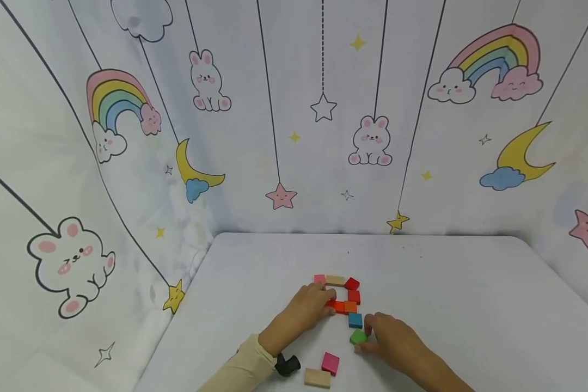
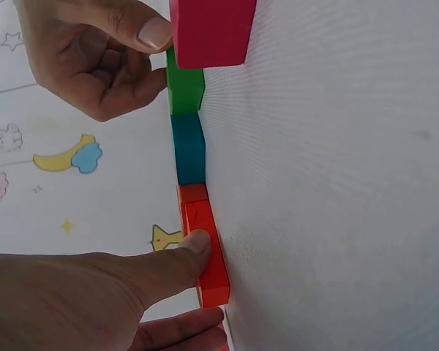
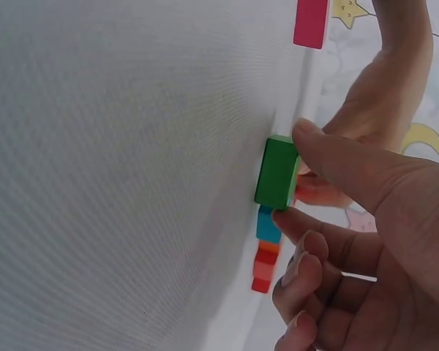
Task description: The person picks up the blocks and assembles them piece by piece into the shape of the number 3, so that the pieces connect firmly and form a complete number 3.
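My left hand (image 1: 307,309) holds the left end of a long red-orange block (image 2: 207,252) between thumb and fingers; its thumb rests on the near face. An orange block (image 1: 350,307) touches that block's right end. Below sits a blue block (image 1: 355,320), followed by a green block (image 1: 358,337) with angled sides. My right hand (image 1: 393,342) pinches the green block between thumb and index finger, the other fingers curled loosely. Above the left hand, a pink block (image 1: 319,279), a beige block (image 1: 335,280), a red pentagonal block (image 1: 352,283) and a red block (image 1: 354,296) form a bent row.
Nearer the front lie a magenta block (image 1: 330,363) and a beige block (image 1: 317,378). A black object (image 1: 287,365) shows partly beside the left sleeve. The white table (image 1: 446,283) meets a patterned cloth backdrop (image 1: 245,136) at its back and sides.
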Demonstrator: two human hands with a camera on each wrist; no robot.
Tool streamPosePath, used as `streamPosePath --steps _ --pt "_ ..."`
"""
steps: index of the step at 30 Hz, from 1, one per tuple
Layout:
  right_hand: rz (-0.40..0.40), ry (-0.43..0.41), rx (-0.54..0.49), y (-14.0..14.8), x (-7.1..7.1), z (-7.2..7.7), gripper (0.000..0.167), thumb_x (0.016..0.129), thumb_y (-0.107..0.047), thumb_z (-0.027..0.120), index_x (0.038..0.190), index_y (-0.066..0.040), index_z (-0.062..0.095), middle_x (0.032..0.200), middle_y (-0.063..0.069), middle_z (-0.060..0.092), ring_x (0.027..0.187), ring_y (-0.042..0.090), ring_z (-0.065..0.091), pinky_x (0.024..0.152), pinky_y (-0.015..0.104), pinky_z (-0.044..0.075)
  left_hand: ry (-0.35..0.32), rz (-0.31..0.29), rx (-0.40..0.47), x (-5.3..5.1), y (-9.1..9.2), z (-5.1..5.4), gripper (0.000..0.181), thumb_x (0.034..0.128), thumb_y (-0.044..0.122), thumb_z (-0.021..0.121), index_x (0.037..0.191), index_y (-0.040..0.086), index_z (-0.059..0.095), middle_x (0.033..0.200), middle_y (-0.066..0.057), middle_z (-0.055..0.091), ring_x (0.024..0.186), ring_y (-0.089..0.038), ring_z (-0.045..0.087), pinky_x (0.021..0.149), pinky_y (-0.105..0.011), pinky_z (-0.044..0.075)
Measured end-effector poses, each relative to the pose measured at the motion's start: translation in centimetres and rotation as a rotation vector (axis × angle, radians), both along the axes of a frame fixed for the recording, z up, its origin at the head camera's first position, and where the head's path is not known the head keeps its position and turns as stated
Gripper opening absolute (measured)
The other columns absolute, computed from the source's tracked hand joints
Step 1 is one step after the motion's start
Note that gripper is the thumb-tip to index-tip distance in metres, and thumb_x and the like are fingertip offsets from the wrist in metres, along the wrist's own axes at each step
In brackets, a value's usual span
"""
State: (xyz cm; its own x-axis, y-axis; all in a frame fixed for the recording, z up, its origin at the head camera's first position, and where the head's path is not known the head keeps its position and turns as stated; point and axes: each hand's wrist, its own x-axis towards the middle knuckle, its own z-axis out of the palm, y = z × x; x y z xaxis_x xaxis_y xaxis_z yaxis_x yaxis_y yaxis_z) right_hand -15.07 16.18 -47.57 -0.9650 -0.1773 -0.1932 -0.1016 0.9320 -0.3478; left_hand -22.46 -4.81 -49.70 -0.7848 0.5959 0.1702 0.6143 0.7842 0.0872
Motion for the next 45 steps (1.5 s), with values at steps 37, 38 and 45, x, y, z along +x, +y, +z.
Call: streamPosePath --steps 37,38,45 --pt "0.172 0.069 -0.027 -2.0 2.2 1.6 0.038 0.082 -0.039 0.090 0.106 -0.017 0.071 0.090 -0.003 0.061 0.069 0.011 0.057 0.078 0.043 0.064 0.033 -0.011 -0.009 0.0 -0.1 -0.2 0.028 0.0911 0.037 0.083 0.112 0.022 0.074 0.104 0.001 0.068 0.092 -0.012 0.063 0.080 -0.026 0.052" --pt "0.206 0.068 -0.021 -2.3 2.4 1.6 0.038 0.082 -0.039 0.090 0.108 -0.016 0.072 0.091 -0.003 0.061 0.070 0.010 0.057 0.078 0.044 0.064 0.032 -0.010 -0.012 0.0 -0.1 -0.2 0.028 0.0913 0.037 0.082 0.113 0.022 0.074 0.104 0.001 0.068 0.093 -0.012 0.063 0.080 -0.026 0.052" --pt "0.344 -0.020 0.247 -4.9 4.8 0.9 0.051 0.090 -0.054 0.078 0.131 -0.023 0.074 0.092 -0.003 0.057 0.077 0.010 0.051 0.082 0.038 0.058 0.013 -0.009 -0.010 -0.1 0.0 0.0 0.028 0.0922 0.037 0.082 0.114 0.022 0.074 0.104 0.001 0.068 0.092 -0.012 0.060 0.080 -0.024 0.051"
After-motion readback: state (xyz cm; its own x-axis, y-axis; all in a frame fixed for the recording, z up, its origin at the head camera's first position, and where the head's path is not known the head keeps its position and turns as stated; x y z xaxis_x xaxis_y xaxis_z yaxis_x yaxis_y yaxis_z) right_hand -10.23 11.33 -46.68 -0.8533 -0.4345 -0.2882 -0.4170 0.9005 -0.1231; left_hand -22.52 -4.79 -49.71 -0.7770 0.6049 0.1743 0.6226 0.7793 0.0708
